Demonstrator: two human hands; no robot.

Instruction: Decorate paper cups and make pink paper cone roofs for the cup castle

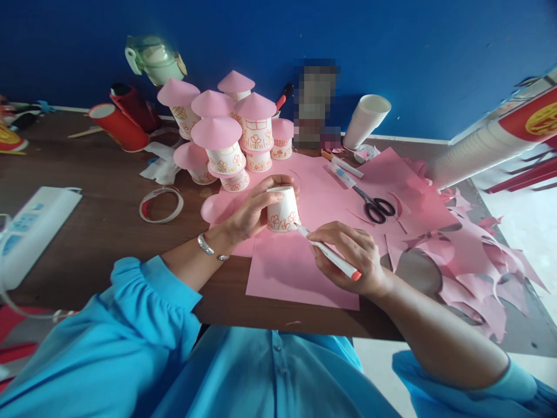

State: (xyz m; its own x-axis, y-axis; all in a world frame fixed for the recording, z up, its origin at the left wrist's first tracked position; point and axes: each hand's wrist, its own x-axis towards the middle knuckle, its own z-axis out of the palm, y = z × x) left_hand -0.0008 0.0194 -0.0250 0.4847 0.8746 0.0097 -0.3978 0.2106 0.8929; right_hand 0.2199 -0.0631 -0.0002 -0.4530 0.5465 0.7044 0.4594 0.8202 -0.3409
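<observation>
Paper cup sits upside down on the pink paper sheet at the table centre; your left hand is wrapped around its side wall, closed on it; your right hand is pinched shut on a marker, tip touching the cup's lower edge. Judged light and thin-walled, the cup would dent under a firm squeeze; hold it near the stiffer base and rim. Its long axis stands near upright, mouth down, leaning slightly; the marker runs from lower right up to the cup. Finished cup towers stand behind; scissors lie to the right.
</observation>
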